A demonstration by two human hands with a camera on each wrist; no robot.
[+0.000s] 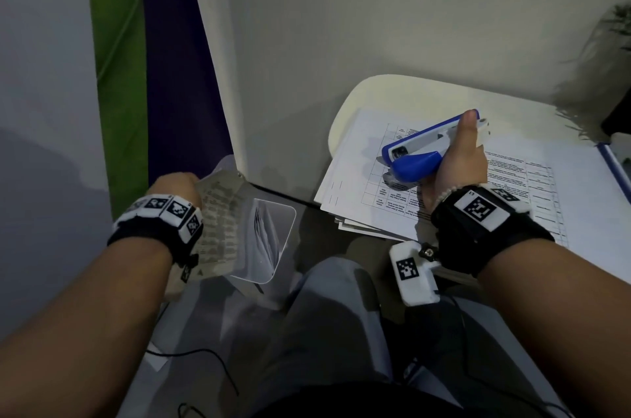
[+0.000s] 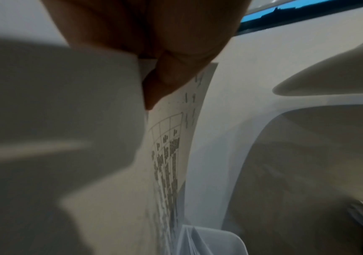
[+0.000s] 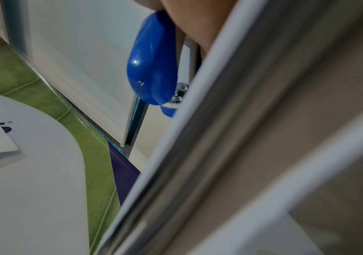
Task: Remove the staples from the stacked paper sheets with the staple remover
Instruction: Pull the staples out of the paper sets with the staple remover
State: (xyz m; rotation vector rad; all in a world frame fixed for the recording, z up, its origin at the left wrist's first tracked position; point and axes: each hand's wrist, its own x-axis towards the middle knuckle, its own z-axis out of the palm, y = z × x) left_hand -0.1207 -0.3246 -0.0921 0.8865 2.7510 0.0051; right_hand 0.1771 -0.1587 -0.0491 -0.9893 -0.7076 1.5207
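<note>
My right hand (image 1: 457, 158) grips a blue and white staple remover (image 1: 421, 149) above a stack of printed sheets (image 1: 444, 192) on the white table (image 1: 362, 96). Its metal tip points left and down at the stack's left part. In the right wrist view the blue staple remover (image 3: 152, 69) hangs below my palm. My left hand (image 1: 177, 187) pinches a loose set of printed sheets (image 1: 225, 223) by a top corner, off the table's left edge, over a clear plastic bin (image 1: 269, 240). The left wrist view shows my fingers (image 2: 167, 77) on the hanging sheets (image 2: 169, 155).
The clear bin (image 2: 215, 241) stands on the floor by my knees and holds white papers. A white panel (image 1: 273, 59) rises behind the table. A blue-edged folder (image 1: 611, 161) lies at the far right, and a plant (image 1: 611, 35) stands behind it. Thin black cables cross my lap.
</note>
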